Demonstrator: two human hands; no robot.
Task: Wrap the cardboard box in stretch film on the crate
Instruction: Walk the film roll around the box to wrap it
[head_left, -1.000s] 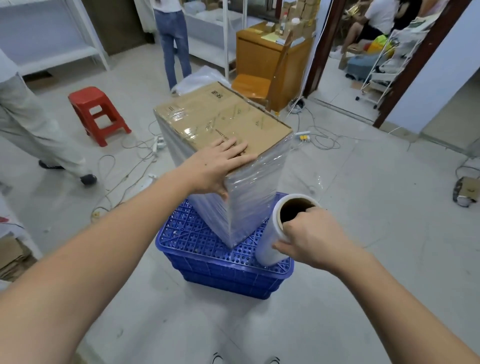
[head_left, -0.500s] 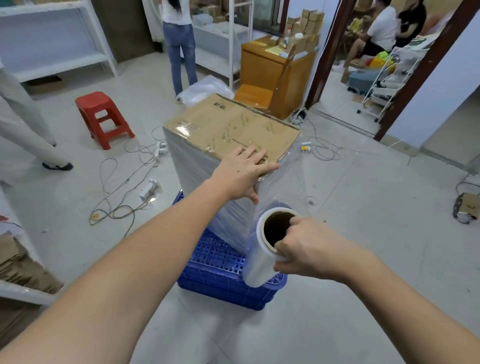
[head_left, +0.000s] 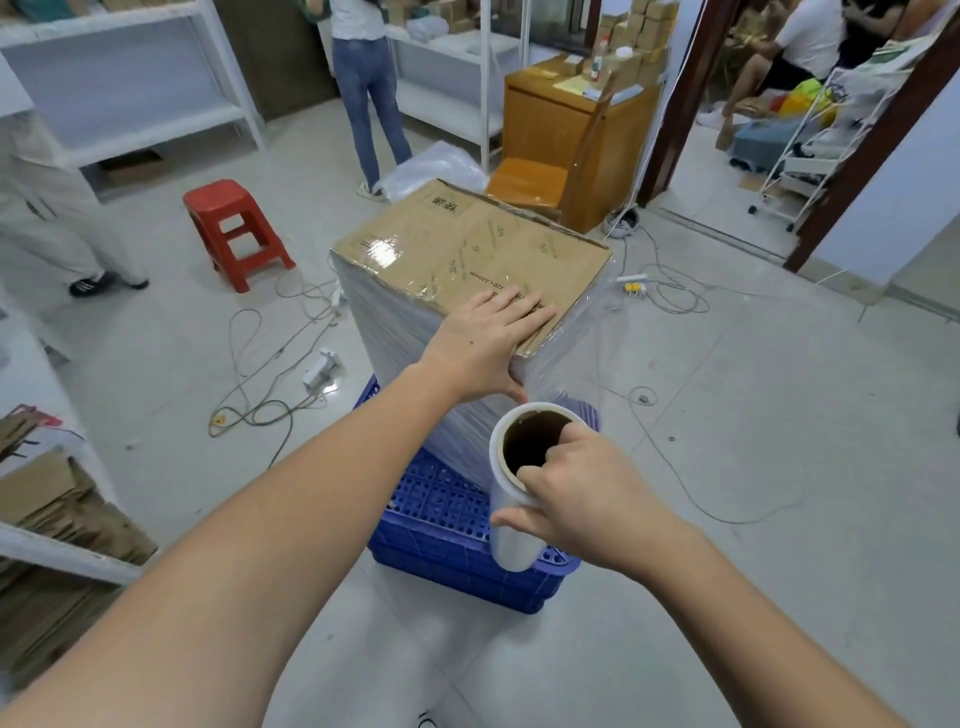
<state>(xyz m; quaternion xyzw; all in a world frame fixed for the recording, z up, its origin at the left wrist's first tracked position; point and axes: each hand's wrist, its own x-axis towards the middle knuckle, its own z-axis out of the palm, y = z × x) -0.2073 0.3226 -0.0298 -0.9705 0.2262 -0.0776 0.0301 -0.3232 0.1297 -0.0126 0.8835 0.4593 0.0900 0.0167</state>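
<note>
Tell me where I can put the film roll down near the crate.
Bare floor lies right of the crate, short of the thin cable, and also just in front of the crate. Left is crowded: looped cables and a plug block. The box fills most of the crate top.

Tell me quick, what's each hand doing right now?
Left hand: open, flat on the box top corner.
Right hand: closed on the film roll, fingers in its core.

left arm stretched forward, left hand (head_left: 485, 345) flat with fingers straight, right hand (head_left: 582, 499) curled, thumb out, fingertips hooked inward
</note>
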